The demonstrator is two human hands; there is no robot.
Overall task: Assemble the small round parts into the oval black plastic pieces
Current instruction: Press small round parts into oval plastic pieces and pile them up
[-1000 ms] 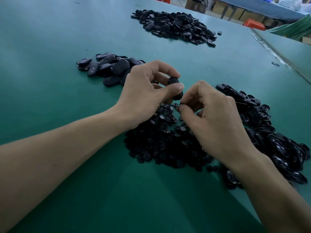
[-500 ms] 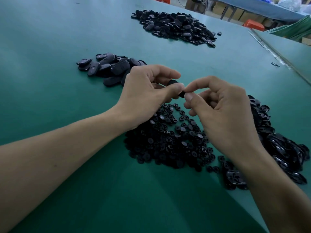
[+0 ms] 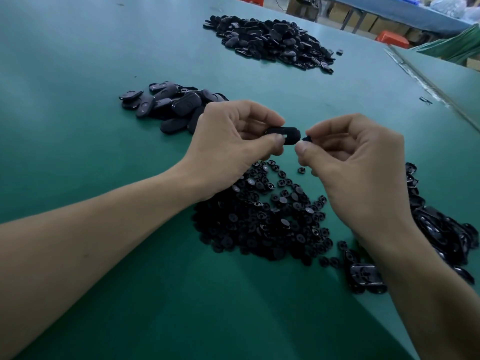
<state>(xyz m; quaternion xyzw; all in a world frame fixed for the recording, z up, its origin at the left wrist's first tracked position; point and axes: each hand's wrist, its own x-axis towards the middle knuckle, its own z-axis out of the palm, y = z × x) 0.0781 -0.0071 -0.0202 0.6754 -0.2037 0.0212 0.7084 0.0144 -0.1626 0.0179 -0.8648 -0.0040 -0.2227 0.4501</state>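
My left hand [image 3: 228,149] pinches an oval black plastic piece [image 3: 288,136] between thumb and fingers, held above the table. My right hand [image 3: 358,172] pinches a small round part [image 3: 306,138] between thumb and forefinger, just right of the oval piece's end and nearly touching it. Below both hands lies a heap of small round parts [image 3: 262,216] on the green table [image 3: 91,74]. A pile of oval pieces [image 3: 441,229] lies to the right, partly hidden by my right forearm.
A small pile of oval pieces [image 3: 168,105] lies behind my left hand. A bigger pile of black pieces [image 3: 270,42] sits at the far end. The table's right edge [image 3: 428,84] runs diagonally; boxes and an orange crate [image 3: 392,38] stand beyond.
Both hands have risen from the heap. My right hand lifted a small round part and brought it beside the oval piece, which my left hand has turned so more of it shows.
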